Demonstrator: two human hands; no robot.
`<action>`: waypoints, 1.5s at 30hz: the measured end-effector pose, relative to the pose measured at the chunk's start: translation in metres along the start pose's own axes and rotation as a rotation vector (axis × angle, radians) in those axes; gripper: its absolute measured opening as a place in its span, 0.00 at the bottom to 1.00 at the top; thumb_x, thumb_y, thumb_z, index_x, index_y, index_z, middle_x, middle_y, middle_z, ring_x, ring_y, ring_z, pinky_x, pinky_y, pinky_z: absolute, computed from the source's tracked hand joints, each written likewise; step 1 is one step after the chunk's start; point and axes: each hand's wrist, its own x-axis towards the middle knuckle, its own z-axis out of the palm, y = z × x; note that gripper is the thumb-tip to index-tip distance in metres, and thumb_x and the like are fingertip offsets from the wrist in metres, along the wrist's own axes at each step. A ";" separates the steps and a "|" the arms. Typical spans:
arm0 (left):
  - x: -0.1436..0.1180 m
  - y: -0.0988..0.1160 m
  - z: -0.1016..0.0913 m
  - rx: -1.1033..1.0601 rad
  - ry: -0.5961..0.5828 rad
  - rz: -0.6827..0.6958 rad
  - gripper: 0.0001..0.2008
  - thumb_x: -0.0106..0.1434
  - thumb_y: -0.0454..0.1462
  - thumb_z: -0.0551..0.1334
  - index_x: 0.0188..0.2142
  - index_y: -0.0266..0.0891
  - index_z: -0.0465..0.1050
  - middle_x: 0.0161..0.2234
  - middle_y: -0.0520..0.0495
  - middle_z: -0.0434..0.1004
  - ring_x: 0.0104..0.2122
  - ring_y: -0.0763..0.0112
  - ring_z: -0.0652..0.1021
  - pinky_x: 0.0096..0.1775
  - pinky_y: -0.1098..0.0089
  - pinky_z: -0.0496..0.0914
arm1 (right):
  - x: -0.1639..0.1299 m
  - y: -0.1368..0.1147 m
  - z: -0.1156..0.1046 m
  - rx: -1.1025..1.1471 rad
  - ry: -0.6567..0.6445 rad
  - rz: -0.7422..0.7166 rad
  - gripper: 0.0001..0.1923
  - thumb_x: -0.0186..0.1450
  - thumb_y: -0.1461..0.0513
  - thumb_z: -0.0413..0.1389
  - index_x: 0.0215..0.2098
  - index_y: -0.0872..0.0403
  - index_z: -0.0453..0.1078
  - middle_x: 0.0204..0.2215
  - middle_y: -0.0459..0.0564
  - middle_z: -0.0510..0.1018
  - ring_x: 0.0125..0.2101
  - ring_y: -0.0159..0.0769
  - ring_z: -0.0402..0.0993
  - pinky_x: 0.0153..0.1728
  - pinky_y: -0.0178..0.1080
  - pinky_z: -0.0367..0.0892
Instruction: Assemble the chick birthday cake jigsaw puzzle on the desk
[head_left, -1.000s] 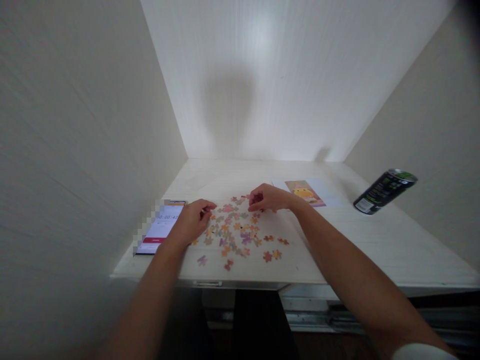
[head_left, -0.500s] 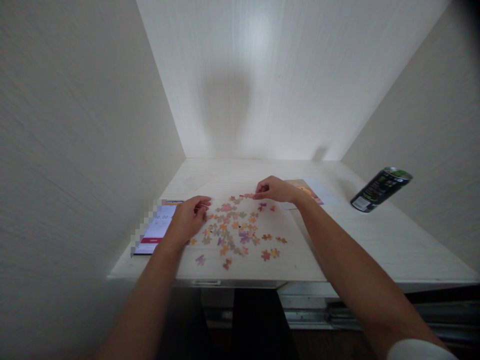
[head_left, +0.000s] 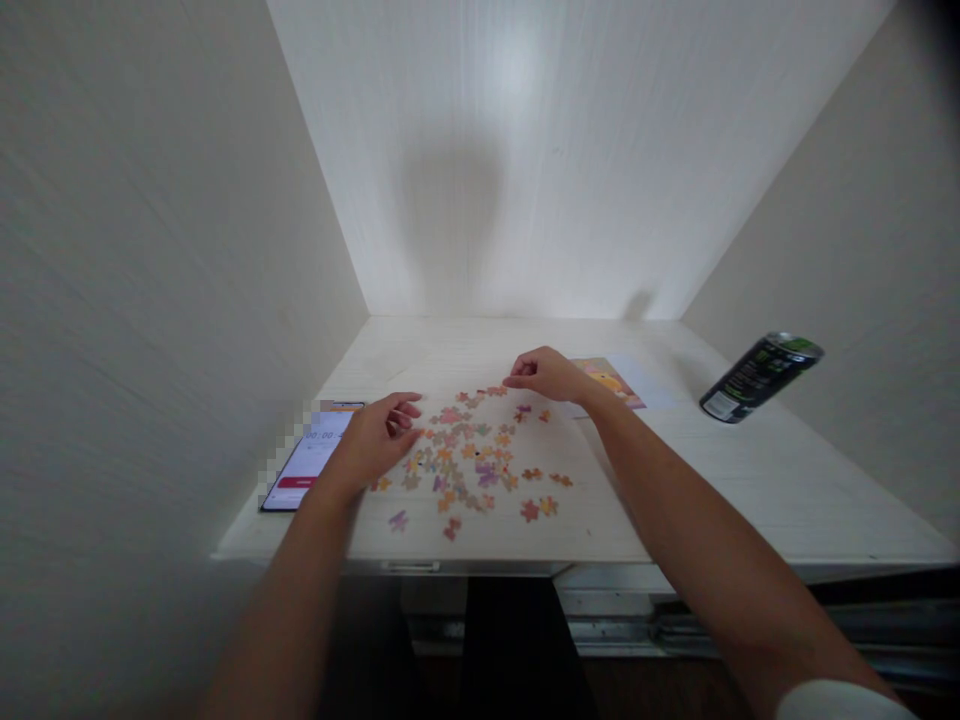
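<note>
Loose jigsaw puzzle pieces [head_left: 446,465] in orange, pink, purple and pale green lie scattered between my hands. My left hand [head_left: 379,440] rests at the left edge of the scatter, its fingers slightly curled and apart, with nothing visible in them. At the far side, my right hand [head_left: 547,373] is closed, thumb and finger pinched together. Its fingertips are just beside a short row of reddish puzzle pieces [head_left: 491,391]; whether a piece is between them is hidden. A few orange and red pieces [head_left: 540,509] lie apart at the near right.
A phone [head_left: 311,460] showing a timer lies left of my left hand. Behind my right forearm is a picture card [head_left: 611,380] with a yellow figure. A dark can [head_left: 761,378] stands at the right. Walls enclose the white table [head_left: 750,490] on three sides.
My right hand has shifted slightly up and left, its fingertips lifting off the row of pieces. My left hand stays nearly in place.
</note>
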 end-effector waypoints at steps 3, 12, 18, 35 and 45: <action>0.003 -0.001 -0.002 -0.086 0.159 -0.045 0.23 0.54 0.39 0.64 0.50 0.37 0.70 0.39 0.44 0.77 0.32 0.69 0.77 0.35 0.68 0.74 | -0.001 -0.003 0.000 -0.011 0.007 0.009 0.17 0.58 0.50 0.60 0.28 0.58 0.75 0.22 0.48 0.75 0.22 0.28 0.63 0.24 0.34 0.56; 0.002 -0.002 -0.004 0.225 0.231 -0.100 0.17 0.55 0.34 0.61 0.46 0.38 0.73 0.35 0.47 0.80 0.33 0.67 0.78 0.40 0.66 0.73 | -0.001 -0.007 0.004 -0.071 0.030 0.021 0.17 0.58 0.51 0.59 0.29 0.57 0.76 0.22 0.48 0.75 0.22 0.28 0.63 0.24 0.34 0.54; 0.002 0.000 -0.007 0.270 0.245 -0.094 0.13 0.57 0.35 0.60 0.43 0.37 0.75 0.34 0.47 0.81 0.33 0.66 0.80 0.41 0.67 0.72 | 0.001 -0.004 0.006 -0.090 0.040 -0.003 0.17 0.59 0.51 0.59 0.28 0.57 0.76 0.21 0.47 0.73 0.22 0.28 0.62 0.24 0.34 0.54; -0.033 0.019 -0.035 0.640 0.003 -0.110 0.14 0.58 0.38 0.62 0.45 0.43 0.77 0.37 0.47 0.83 0.40 0.54 0.79 0.47 0.54 0.66 | 0.000 -0.007 0.010 -0.222 0.142 -0.058 0.12 0.61 0.55 0.58 0.30 0.56 0.76 0.25 0.49 0.76 0.24 0.30 0.66 0.27 0.34 0.57; -0.033 0.020 -0.035 0.738 -0.005 -0.128 0.15 0.58 0.34 0.60 0.45 0.44 0.77 0.37 0.46 0.82 0.43 0.50 0.77 0.47 0.54 0.64 | 0.000 -0.009 0.012 -0.269 0.130 -0.063 0.11 0.61 0.56 0.58 0.31 0.56 0.76 0.26 0.50 0.78 0.25 0.32 0.68 0.28 0.35 0.58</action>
